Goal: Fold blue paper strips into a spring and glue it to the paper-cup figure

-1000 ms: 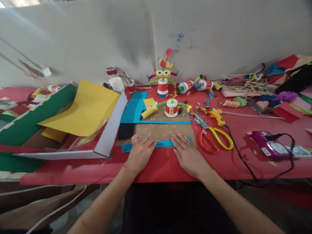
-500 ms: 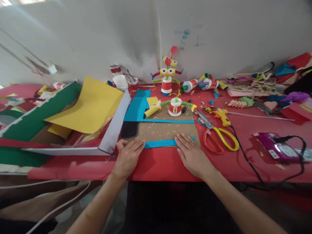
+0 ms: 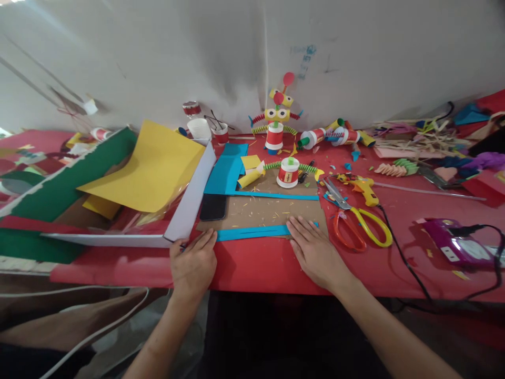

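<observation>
At the table's (image 3: 256, 271) front edge I see the left hand (image 3: 193, 263) lying open beside the blue strip (image 3: 252, 232). The right hand (image 3: 315, 252), flat and open, presses its right end. The white cup's (image 3: 198, 128) contents are hidden.

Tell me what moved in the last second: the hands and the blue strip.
The left hand slid left along the blue strip and off its end. It now lies flat on the red table cover, fingertips by the strip's left tip, so more of the strip shows. The right hand kept pressing the strip's right end. The cardboard and scissors stayed put.
</observation>
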Demonstrator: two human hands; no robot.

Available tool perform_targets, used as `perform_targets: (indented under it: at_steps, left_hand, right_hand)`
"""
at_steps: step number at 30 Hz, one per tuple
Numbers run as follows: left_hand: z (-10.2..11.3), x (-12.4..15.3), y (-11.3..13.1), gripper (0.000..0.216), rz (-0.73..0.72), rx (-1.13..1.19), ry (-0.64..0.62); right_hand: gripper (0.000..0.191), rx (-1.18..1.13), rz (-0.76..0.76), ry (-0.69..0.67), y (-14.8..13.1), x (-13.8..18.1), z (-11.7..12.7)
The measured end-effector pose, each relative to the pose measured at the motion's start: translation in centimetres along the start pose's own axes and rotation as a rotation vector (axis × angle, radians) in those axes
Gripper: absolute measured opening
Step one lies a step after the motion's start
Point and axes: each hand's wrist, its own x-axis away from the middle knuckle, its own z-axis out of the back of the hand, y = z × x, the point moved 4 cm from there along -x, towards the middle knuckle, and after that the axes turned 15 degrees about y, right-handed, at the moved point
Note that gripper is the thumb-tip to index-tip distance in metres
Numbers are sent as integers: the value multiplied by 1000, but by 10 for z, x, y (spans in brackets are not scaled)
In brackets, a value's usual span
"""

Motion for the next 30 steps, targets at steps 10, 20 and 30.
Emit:
perform_targets:
  at_steps: [10,20,30]
  left_hand:
    - [33,-4,39,36,269,-13,183]
    - [-30,-24,149,55,-53,341,-207]
    - [-29,-18,141,53,-31,321,-142]
  right_hand:
    - [48,6,0,3,-1,0,-1]
    - [51,14,31,-8,-1,-1,1]
    - [44,229,-63,143,39,6,40]
